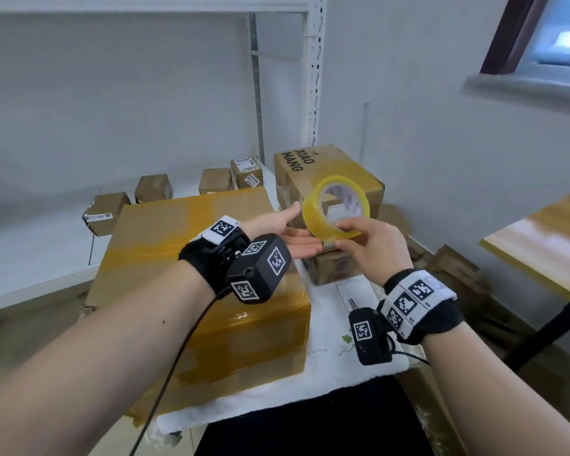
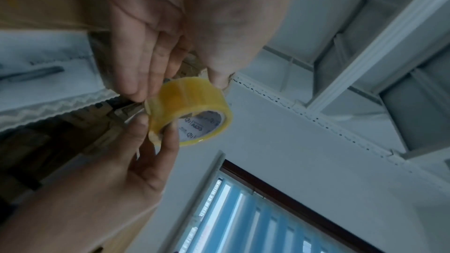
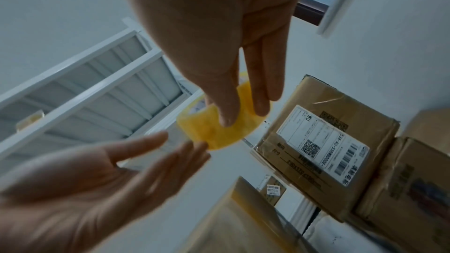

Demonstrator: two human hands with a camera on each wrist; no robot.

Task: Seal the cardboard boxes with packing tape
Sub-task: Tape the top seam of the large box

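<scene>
The right hand pinched the yellow-tinted clear packing tape roll by its lower rim, thumb & fingers curled on it, held in the air above the small brown cardboard box. The left hand was flat, fingers straight, palm up, just beside the roll. Large tape-wrapped cardboard box sat below on the white cloth-covered table.

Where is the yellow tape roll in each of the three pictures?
Head: tape roll right of centre, held up by the right hand.
Left wrist: tape roll near the centre, between both hands.
Right wrist: tape roll at the centre, under the fingers.
Shared landmark: the white shelf frame.
</scene>
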